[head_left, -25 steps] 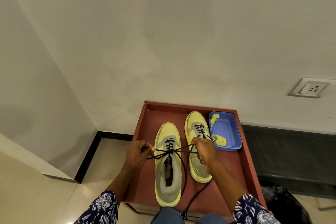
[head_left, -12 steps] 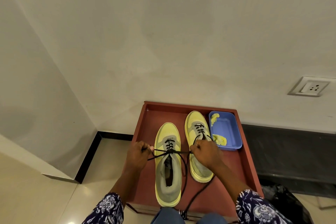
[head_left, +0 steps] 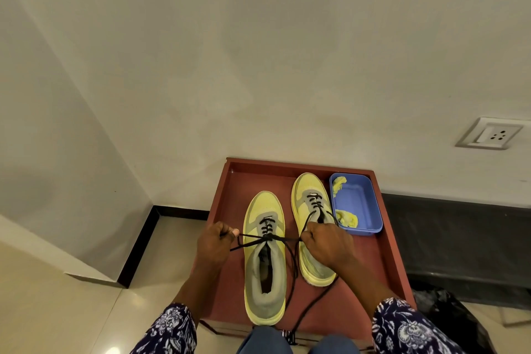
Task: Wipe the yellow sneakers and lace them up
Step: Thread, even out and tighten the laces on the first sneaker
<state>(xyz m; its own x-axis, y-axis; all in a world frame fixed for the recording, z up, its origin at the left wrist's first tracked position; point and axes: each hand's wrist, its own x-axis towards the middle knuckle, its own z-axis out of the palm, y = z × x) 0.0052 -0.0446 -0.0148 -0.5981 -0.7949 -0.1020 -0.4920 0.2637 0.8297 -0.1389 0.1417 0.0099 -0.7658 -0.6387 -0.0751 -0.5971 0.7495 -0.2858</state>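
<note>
Lower centre: left hand and right hand, both fisted, each grip a black lace end across the near sneaker, smooth yellow with grey mesh.

Sleeves: dark navy cloth with a white floral print, one on each forearm, ending partway up the forearm.
Left sleeve: left of the knees.
Right sleeve: right of the knees.
Hands: bare.
Knees: blue denim, at the bottom edge between the sleeves.
</note>
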